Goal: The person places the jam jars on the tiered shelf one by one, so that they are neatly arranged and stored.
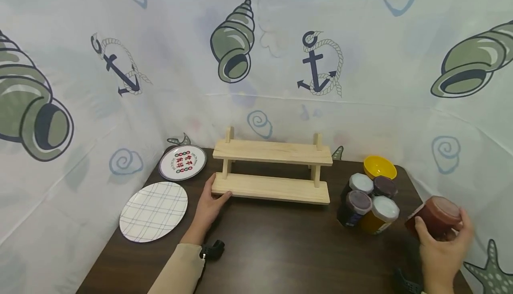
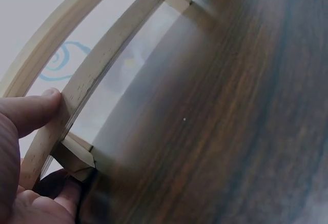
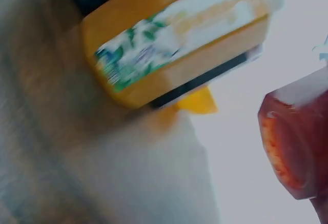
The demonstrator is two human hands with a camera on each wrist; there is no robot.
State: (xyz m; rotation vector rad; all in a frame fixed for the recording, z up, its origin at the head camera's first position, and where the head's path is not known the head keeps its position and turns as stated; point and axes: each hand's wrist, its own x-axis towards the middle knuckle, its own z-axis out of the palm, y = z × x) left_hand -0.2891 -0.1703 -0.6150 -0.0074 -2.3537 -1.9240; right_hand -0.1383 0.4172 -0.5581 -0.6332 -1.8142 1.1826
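Note:
A two-tier wooden shelf (image 1: 272, 187) stands at the back of the dark table. My left hand (image 1: 209, 207) grips the left end of its lower board. In the left wrist view the thumb (image 2: 36, 110) lies on the board's edge, with fingers curled beneath. At the right, my right hand (image 1: 446, 245) holds a tilted jar (image 1: 438, 216) with red contents above the table. The same red jar (image 3: 294, 142) shows at the right of the right wrist view, where the hand itself is barely visible. Beside it stands a jar with orange contents (image 1: 376, 222).
Several more lidded jars, one with a dark lid (image 1: 358, 201), cluster right of the shelf. Behind them is a yellow bowl (image 1: 380, 167). Left of the shelf lie a plate with red characters (image 1: 170, 165) and a checked plate (image 1: 154, 211). Printed cloth (image 1: 272, 40) surrounds the table.

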